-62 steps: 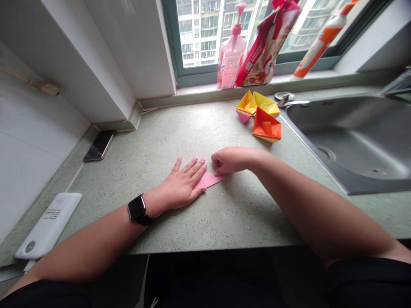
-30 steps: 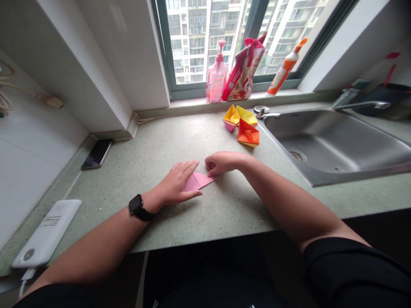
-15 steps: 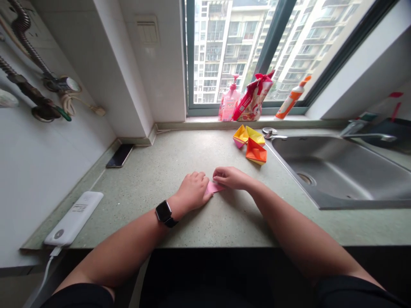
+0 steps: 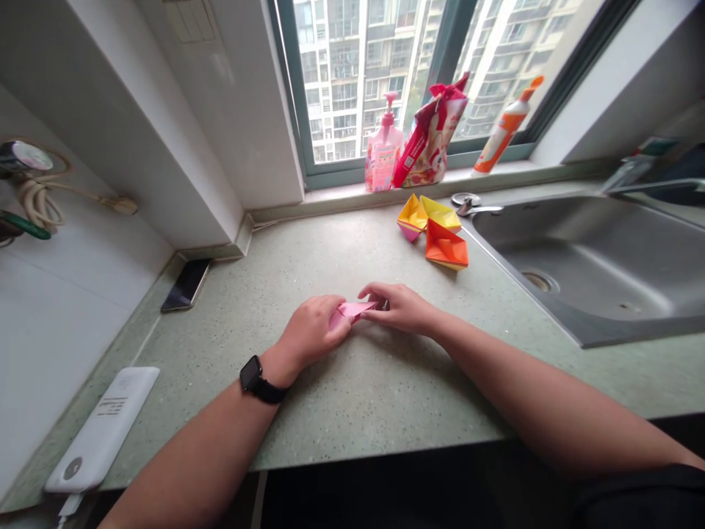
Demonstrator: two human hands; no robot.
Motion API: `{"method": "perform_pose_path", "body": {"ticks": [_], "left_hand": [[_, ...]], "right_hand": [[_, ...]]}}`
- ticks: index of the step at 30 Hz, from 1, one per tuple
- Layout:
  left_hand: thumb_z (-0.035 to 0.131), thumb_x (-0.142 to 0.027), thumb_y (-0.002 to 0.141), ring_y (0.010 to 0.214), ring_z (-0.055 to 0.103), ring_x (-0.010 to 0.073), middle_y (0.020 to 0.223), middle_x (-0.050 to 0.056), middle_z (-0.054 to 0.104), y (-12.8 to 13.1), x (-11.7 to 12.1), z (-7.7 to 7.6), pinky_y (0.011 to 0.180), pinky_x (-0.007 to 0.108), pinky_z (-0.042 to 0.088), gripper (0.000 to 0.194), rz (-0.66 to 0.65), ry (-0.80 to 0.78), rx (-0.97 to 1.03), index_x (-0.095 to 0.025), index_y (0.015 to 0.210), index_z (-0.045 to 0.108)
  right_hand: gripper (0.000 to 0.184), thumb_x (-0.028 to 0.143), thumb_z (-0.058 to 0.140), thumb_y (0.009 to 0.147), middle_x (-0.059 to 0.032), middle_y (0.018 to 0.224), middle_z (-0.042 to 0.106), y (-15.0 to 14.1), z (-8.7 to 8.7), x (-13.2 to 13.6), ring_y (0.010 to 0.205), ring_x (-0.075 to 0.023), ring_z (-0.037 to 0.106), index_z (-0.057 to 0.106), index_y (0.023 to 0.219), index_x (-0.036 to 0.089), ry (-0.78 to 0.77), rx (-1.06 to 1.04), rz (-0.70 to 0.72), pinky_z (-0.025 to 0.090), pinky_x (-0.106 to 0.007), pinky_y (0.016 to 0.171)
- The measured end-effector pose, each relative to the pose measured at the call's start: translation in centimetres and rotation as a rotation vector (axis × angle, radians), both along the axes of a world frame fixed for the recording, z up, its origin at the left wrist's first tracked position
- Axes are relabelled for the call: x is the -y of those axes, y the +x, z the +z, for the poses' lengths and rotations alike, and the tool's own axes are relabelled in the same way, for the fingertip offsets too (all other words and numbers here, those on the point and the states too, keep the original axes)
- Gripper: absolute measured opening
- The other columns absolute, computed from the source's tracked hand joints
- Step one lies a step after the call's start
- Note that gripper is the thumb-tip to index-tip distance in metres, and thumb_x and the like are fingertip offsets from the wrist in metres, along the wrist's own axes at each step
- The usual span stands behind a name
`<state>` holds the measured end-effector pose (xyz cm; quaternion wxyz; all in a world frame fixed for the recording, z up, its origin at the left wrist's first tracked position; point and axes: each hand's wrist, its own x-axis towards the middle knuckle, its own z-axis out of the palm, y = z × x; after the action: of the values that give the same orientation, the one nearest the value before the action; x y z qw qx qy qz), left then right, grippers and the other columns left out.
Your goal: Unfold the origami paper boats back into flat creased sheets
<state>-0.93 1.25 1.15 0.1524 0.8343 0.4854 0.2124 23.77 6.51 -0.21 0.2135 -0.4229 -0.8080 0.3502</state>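
Observation:
A folded piece of pink paper [image 4: 354,309] is held between my two hands just above the counter. My left hand [image 4: 316,325], with a black watch on its wrist, grips the paper's left end between thumb and fingers. At the paper's right tip, my right hand [image 4: 397,306] pinches with thumb and fingers. Part of the paper is hidden by my left fingers. Beyond my hands stand folded paper boats: an orange one [image 4: 446,245], a yellow-orange one [image 4: 410,214] and a light yellow one [image 4: 440,213], close together.
A steel sink [image 4: 598,323] is set into the speckled counter [image 4: 308,253] at right. A phone [image 4: 186,285] and a white power bank [image 4: 103,430] lie at left. On the sill stand a pink pump bottle [image 4: 384,150], a red bag [image 4: 432,139] and an orange-white bottle [image 4: 504,136].
The pink paper has been lifted from the counter, and my right hand now pinches its right tip. My view has tilted down and turned a little.

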Motion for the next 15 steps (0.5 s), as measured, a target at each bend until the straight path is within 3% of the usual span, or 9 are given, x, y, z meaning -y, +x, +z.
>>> {"method": "perform_pose_path", "body": {"ticks": [6,10,15], "left_hand": [[0.073,-0.045,0.097,0.114,0.072,0.0297,0.13,0.012,0.077,-0.2,-0.2,-0.8,0.104,0.048,0.056,0.044,0.012,0.009,0.113,-0.02,0.133,0.068],[0.077,-0.042,0.095,0.118,0.071,0.031,0.131,0.011,0.076,-0.3,-0.5,-1.3,0.107,0.05,0.056,0.046,0.015,0.028,0.135,-0.022,0.135,0.067],[0.079,-0.04,0.094,0.116,0.071,0.0273,0.132,0.012,0.071,-0.2,-0.4,-1.2,0.102,0.045,0.059,0.051,0.016,0.056,0.296,-0.021,0.138,0.062]], "right_hand": [[0.023,0.031,0.071,0.09,-0.0023,0.086,0.078,-1.1,-0.4,0.5,0.075,-0.0168,0.07,0.072,0.111,0.02,-0.052,-0.195,-0.03,0.055,-0.03,0.072],[0.021,0.028,0.068,0.09,-0.0036,0.094,0.079,-1.5,-0.4,1.0,0.081,-0.0174,0.072,0.069,0.11,0.022,0.022,-0.278,-0.051,0.058,-0.031,0.076],[0.042,0.031,0.072,0.088,-0.0023,0.097,0.076,-1.8,-0.4,1.7,0.081,-0.017,0.071,0.06,0.129,0.026,0.112,-0.363,-0.106,0.059,-0.031,0.073]]}}
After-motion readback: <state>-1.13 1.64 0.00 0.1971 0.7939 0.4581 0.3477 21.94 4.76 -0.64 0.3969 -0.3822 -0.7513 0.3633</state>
